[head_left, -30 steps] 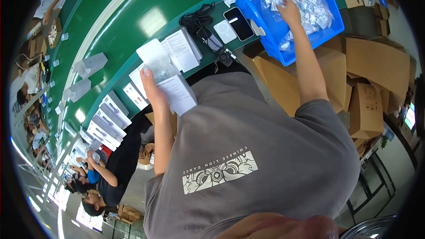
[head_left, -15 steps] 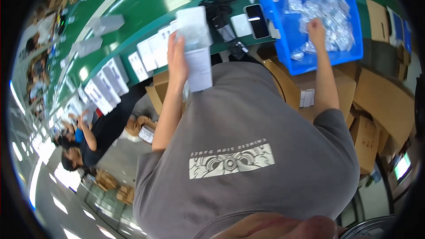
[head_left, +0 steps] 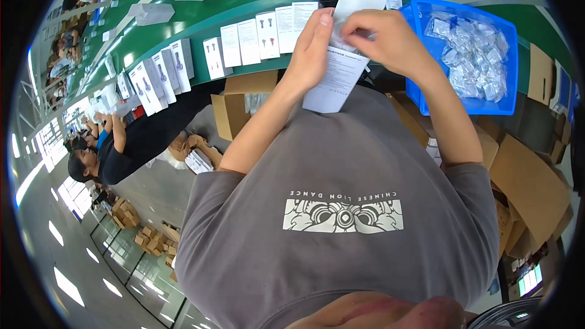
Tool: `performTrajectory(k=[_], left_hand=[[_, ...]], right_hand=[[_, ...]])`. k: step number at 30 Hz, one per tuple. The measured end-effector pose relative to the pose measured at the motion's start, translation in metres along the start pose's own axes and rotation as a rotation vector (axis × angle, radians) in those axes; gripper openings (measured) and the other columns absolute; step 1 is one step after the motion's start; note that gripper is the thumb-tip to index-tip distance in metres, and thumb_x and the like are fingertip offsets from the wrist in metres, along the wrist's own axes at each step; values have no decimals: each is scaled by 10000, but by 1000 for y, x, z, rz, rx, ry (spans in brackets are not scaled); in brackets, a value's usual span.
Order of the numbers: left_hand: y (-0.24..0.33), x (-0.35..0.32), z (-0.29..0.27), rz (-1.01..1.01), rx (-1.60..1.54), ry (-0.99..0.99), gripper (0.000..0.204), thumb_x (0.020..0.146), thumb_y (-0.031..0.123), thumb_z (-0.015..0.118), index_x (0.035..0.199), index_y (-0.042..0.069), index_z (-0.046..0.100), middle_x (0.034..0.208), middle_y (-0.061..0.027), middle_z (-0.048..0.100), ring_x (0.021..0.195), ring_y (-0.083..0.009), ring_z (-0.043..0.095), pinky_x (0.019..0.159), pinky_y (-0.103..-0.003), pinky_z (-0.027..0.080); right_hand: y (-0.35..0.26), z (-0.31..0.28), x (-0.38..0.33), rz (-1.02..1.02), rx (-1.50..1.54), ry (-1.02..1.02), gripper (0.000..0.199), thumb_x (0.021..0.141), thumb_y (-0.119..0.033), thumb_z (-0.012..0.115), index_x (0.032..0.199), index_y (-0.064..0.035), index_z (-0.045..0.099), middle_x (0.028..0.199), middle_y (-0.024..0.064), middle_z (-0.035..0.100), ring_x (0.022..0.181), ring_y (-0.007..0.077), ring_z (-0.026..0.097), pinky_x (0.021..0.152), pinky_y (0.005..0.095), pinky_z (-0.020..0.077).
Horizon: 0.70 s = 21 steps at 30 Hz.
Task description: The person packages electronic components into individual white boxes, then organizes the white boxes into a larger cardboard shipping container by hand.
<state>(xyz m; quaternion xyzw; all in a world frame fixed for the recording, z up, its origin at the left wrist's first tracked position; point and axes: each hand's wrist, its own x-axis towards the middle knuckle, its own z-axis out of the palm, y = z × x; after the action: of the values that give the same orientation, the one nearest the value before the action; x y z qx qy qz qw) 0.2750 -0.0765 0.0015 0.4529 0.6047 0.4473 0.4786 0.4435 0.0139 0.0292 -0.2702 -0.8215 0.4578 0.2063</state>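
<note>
My 2 hands together at chest height: left hand [head_left: 312,49] grips printed leaflet [head_left: 337,80], long axis toward me; right hand [head_left: 381,39] pinches white packet [head_left: 356,1] on top, blue bin [head_left: 510,94] close right.

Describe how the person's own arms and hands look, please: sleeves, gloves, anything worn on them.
Both forearms are bare. The left hand and the right hand wear no gloves, and no watch, ring or bracelet shows. Short sleeves of a grey T-shirt with a white printed design end above the elbows.

Bin [head_left: 518,94] right of hands, bags [head_left: 472,55] in bin, boxes [head_left: 164,70] left on bench [head_left: 244,0]
</note>
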Motion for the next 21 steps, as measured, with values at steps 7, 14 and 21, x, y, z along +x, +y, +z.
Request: performTrajectory(k=[7, 14, 21], left_hand=[[-19, -23, -5, 5, 77, 18, 420, 1076, 376, 336, 1254, 34, 504, 1145, -104, 567, 1079, -181, 508, 979, -313, 387], [-55, -45, -22, 5, -219, 33, 380, 1074, 344, 337, 1304, 52, 417, 1248, -144, 523, 1176, -204, 490, 1048, -347, 348], [-38, -63, -34, 194, -5, 183, 442, 1065, 337, 361, 1365, 36, 483, 1273, -140, 525, 1235, -213, 459, 1075, -359, 332]], right_hand=[[4, 13, 2, -132, -77, -521, 246, 867, -220, 587, 919, -6, 696, 1078, 126, 566, 1124, 277, 469, 986, 402, 357], [-3, 40, 10, -22, 78, -351, 272, 923, -244, 615, 996, 8, 684, 1080, 114, 594, 1045, 263, 555, 906, 367, 449], [3, 75, -44, 17, 306, 209, 156, 918, -63, 619, 1044, 7, 679, 1137, 92, 666, 1040, 237, 631, 913, 319, 484]])
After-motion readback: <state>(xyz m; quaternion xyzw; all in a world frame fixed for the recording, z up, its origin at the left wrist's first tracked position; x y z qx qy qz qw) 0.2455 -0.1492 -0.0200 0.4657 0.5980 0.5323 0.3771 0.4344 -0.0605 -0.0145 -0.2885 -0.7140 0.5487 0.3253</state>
